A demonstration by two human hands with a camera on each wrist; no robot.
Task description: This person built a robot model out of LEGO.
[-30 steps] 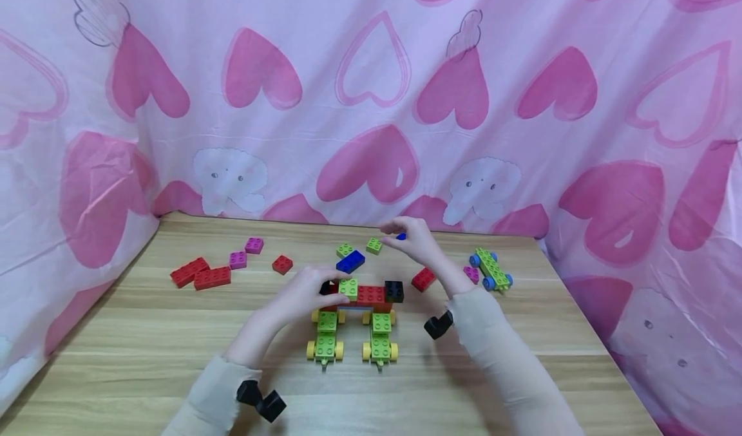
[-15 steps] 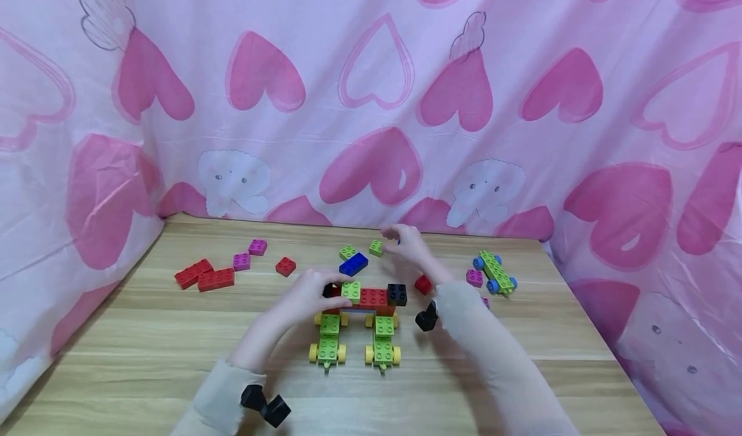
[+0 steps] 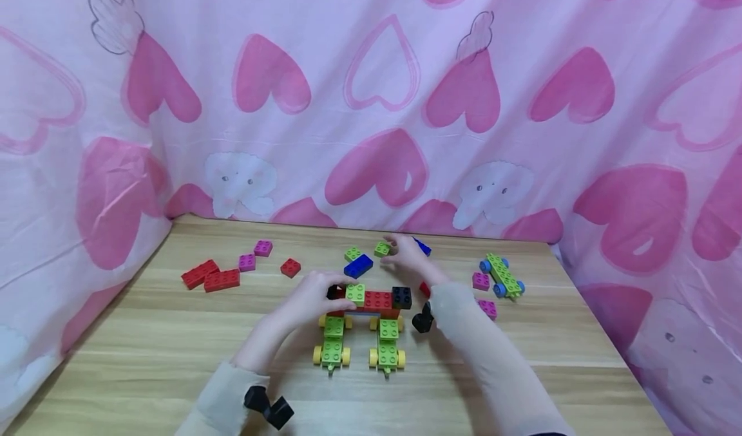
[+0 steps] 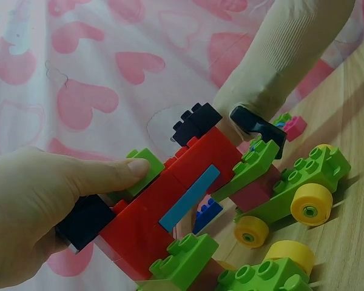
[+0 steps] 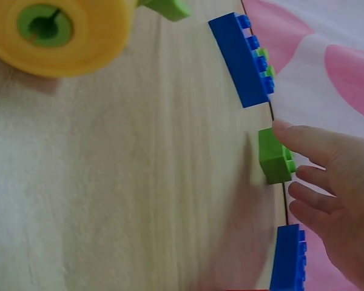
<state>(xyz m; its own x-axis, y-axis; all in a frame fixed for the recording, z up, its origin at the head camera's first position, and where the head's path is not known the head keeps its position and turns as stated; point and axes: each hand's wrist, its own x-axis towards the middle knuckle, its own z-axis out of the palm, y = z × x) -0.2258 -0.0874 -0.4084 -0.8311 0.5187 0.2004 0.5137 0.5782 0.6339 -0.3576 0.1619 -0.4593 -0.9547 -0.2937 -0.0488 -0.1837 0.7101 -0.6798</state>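
My left hand point(image 3: 315, 294) pinches a light green brick point(image 3: 355, 294) on top of a row of red bricks point(image 3: 379, 301). In the left wrist view the thumb lies across that green brick point(image 4: 147, 173). Black bricks point(image 3: 402, 297) sit at the row's ends, the left one partly covered by the hand. Two lime wheeled bases point(image 3: 332, 349) with yellow wheels stand under the row. At the back, my right hand point(image 3: 408, 255) reaches over a small green brick point(image 5: 274, 156). Its fingers are spread and loosely bent around the brick's studded side; contact is unclear.
Blue bricks point(image 3: 358, 266) lie on both sides of the right hand. Red bricks point(image 3: 222, 280) and pink bricks point(image 3: 247, 262) are scattered at the left. A green base with blue wheels point(image 3: 503, 275) stands at the right, near more pink bricks point(image 3: 480, 281). A heart-patterned curtain point(image 3: 377, 165) borders the table.
My right hand has come down and slightly left to the small green brick, uncovering a blue brick behind it. The left hand keeps its grip on the build. The view has shifted slightly.
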